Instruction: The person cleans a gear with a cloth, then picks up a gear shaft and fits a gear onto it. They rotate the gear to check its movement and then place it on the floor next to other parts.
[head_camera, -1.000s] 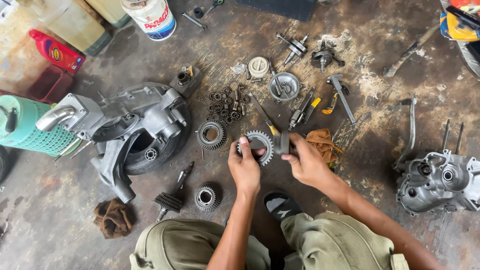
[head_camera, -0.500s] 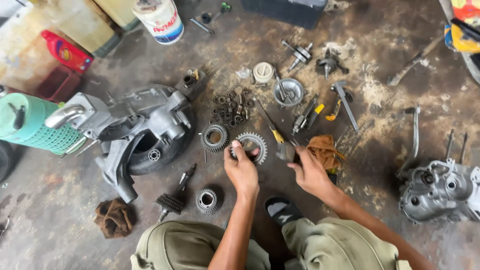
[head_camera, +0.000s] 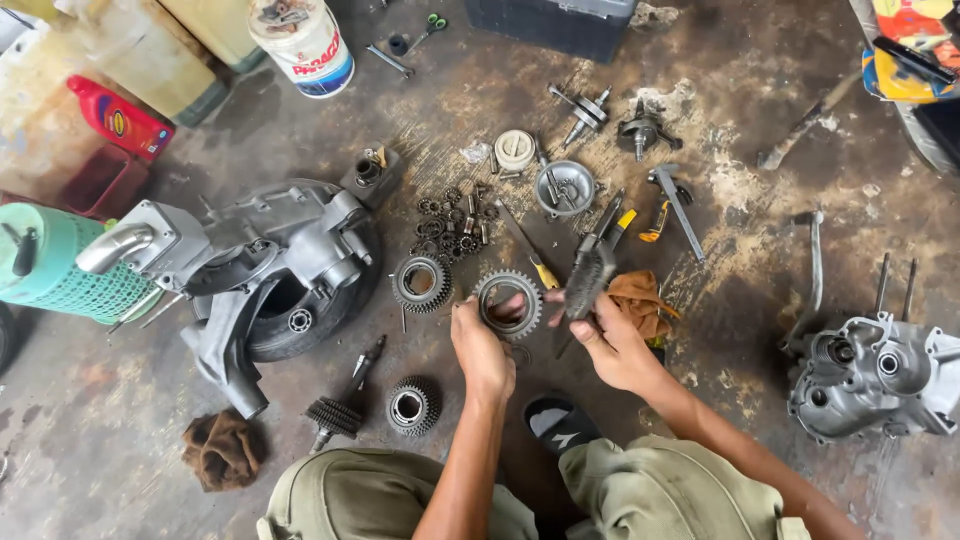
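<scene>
At the centre of the frame the left hand (head_camera: 482, 350) grips a ring gear (head_camera: 508, 305) by its lower edge. The right hand (head_camera: 612, 342) is closed on a brush (head_camera: 587, 278), its bristles just beside the gear teeth, perhaps touching. The step looks like brushing the gear clean. The next move calls for turning the gear so fresh teeth meet the bristles.

Soft even daylight, faint shadows, sharp focus, slight wide-angle edge distortion.
</scene>
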